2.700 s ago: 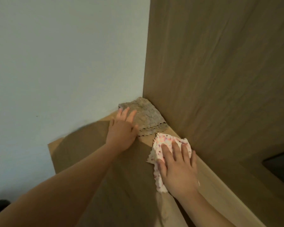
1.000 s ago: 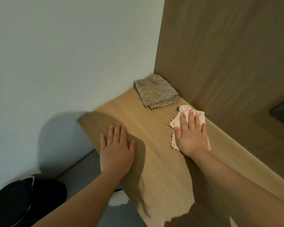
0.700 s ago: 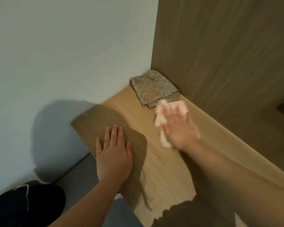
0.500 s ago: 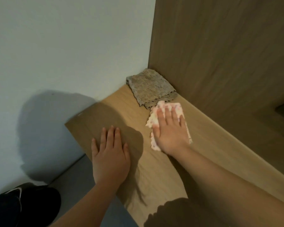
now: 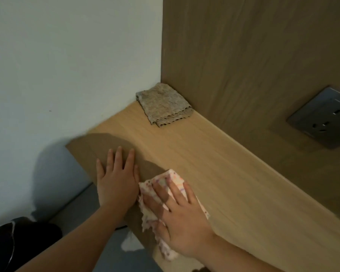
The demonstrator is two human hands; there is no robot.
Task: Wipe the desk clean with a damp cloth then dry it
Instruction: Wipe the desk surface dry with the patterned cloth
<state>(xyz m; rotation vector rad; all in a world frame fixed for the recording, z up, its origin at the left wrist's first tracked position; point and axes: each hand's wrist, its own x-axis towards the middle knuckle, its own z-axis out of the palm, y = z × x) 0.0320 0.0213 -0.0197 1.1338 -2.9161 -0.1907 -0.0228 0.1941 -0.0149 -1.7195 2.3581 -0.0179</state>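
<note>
Left hand [image 5: 116,185] rests flat on the desk [image 5: 214,163]; right hand [image 5: 182,222], flat too, half hides the spotted cloth [image 5: 174,176].

A: Entry one?
B: Left hand [image 5: 117,183]: bare, four fingers and a thumb showing, nails too blurred to describe.
A: Entry two?
B: Right hand [image 5: 182,218]: bare, knuckles and finger joints visible, a dark shadow across part of it.
A: Arms?
B: Left forearm [image 5: 67,246] and right forearm [image 5: 243,260]: both bare skin from the wrist to the edge of view.
A: Garments?
B: Cannot tell from this view.
</note>
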